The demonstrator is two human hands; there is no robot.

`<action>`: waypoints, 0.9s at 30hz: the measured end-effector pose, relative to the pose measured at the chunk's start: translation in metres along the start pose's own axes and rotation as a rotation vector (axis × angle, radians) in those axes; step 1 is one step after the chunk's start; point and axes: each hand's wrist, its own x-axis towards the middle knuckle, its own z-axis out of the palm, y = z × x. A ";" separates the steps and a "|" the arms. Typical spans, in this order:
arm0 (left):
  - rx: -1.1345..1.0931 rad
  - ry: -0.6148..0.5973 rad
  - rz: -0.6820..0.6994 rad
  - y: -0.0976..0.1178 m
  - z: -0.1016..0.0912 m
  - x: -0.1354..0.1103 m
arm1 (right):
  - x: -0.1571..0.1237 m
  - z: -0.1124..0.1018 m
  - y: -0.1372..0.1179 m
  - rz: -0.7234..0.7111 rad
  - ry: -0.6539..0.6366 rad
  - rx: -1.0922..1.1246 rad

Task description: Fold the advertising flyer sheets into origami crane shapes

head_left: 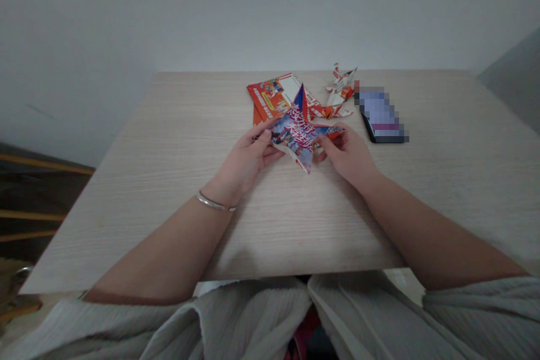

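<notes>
A folded piece of printed paper (pixel 300 134), blue and red with pointed corners, is held just above the wooden table (pixel 169 140). My left hand (pixel 247 160) pinches its left edge with thumb and fingers closed. At the paper's right side, my right hand (pixel 348 154) grips the corner, fingers curled. A silver bangle (pixel 213 202) sits on my left wrist.
Behind the held paper lie orange and white printed sheets (pixel 272 98) and a small folded paper figure (pixel 340 90). A phone (pixel 382 115) lies to their right. A pale wall runs behind the table. Wooden rails (pixel 34 191) show at the left.
</notes>
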 end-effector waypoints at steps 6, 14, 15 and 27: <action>0.159 -0.029 0.125 0.000 -0.006 0.003 | 0.008 -0.004 0.008 0.043 0.046 0.071; 0.465 -0.006 0.222 -0.010 -0.014 0.011 | 0.006 -0.006 0.012 -0.034 0.103 -0.009; 0.484 -0.009 0.236 -0.010 -0.014 0.010 | 0.004 -0.007 0.008 -0.095 0.159 -0.072; 0.518 -0.252 0.240 -0.013 -0.008 0.001 | -0.011 0.004 -0.022 -0.491 -0.240 -0.695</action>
